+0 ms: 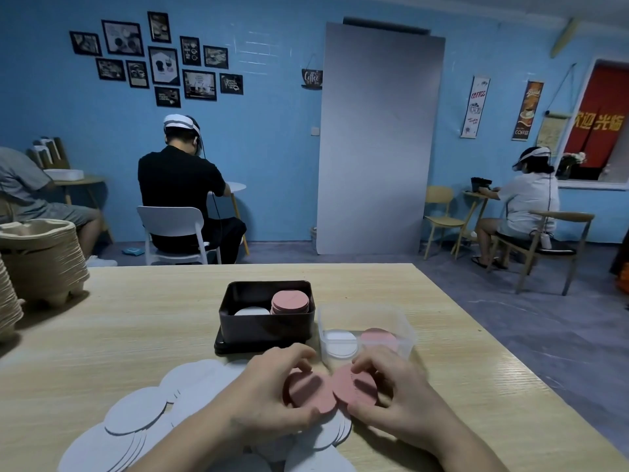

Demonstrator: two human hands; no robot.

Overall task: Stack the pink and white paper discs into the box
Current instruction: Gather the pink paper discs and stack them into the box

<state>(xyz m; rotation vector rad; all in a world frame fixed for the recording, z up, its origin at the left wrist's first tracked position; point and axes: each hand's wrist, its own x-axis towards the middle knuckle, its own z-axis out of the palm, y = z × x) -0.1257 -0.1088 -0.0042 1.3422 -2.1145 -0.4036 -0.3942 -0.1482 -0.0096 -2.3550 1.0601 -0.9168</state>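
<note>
My left hand [272, 386] grips a pink paper disc [308, 391] just above the table. My right hand [391, 393] grips a second pink disc [354, 386] that overlaps the first one's right edge. Under and left of both hands lies a spread of several white discs [136, 413]. Behind the hands stands a black box [265, 325] holding a pink stack [290, 301] on the right and a white stack [252, 311] on the left. A clear plastic box [367, 332] to its right holds a white disc [340, 342] and a pink disc [379, 337].
The wooden table [442, 352] ends at a right edge beside a grey floor. Stacks of pulp trays [41, 260] stand at the far left of the table. Three other people sit at small tables by the blue wall.
</note>
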